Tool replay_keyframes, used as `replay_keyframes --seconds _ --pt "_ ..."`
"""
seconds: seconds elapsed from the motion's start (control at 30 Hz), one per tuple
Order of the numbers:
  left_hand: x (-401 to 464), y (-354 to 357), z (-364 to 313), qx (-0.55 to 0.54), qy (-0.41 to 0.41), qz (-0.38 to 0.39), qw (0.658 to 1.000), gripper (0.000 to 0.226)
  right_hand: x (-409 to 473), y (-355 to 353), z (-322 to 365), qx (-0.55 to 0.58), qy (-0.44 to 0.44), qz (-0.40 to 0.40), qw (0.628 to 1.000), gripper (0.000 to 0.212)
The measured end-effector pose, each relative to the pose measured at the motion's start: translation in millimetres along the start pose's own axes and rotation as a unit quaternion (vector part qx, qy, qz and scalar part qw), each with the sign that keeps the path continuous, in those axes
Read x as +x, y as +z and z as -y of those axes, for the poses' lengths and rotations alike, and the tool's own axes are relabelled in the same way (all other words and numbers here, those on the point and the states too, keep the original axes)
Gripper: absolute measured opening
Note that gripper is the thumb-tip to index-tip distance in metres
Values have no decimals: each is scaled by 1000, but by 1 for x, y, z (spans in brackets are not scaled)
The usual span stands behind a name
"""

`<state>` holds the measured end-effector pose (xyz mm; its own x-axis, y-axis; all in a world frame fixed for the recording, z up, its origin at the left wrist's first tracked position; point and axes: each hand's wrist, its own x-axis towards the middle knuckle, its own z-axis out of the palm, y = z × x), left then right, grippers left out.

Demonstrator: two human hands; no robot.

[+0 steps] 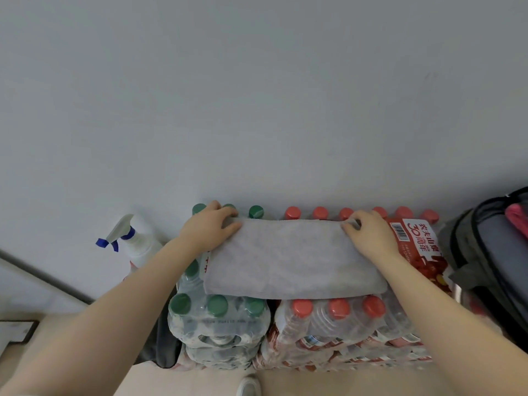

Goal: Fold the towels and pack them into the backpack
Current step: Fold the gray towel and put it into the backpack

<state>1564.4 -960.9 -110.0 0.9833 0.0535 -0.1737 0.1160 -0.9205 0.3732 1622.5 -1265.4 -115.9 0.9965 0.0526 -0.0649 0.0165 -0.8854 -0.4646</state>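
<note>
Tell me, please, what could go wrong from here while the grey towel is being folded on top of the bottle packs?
The grey towel spans two separate packs, green-capped and red-capped, so it may sag into the gap and fold unevenly. Its near edge overhangs the caps and could slide off. The left hand and right hand hold only the far corners.

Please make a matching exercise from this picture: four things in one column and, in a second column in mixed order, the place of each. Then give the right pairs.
Things:
1. grey towel
2. spray bottle
3. backpack
4. green-capped bottle pack

Places:
A. at the far right edge, open
B. lying flat on top of the bottle packs, a hand at each far corner
C. left of the bottle packs, by the wall
D. under the left part of the towel, beside the red-capped pack

Pairs: 1-B, 2-C, 3-A, 4-D
</note>
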Motion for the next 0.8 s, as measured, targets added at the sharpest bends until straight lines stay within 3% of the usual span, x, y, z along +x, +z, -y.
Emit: replay_keyframes --seconds 0.17,0.3,0.37,0.43,0.53,0.6,0.73,0.8 --pt "4 -10 4 -57 21 51 997 24 -7 -4 -4 170 4 62 983 7" --pt "-4 -20 10 -283 -6 74 956 40 -5 -10 3 179 -34 58 982 12" --pt "-7 -26 13 -321 -22 83 943 39 0 -14 6 209 -18 55 976 15" --pt "-9 -31 16 -308 -44 64 948 37 4 -18 3 240 12 69 968 4" --pt "-7 -30 22 -294 -70 14 953 42 8 -16 1 252 38 79 964 9" --pt "-3 -24 22 -226 -81 -45 970 49 10 -12 4 232 53 72 969 11" --pt "0 -18 11 -46 -86 -81 992 31 10 -4 17 78 51 16 996 23" --pt "-4 -13 2 57 -37 -143 987 35 0 0 31 -32 27 -51 998 34"
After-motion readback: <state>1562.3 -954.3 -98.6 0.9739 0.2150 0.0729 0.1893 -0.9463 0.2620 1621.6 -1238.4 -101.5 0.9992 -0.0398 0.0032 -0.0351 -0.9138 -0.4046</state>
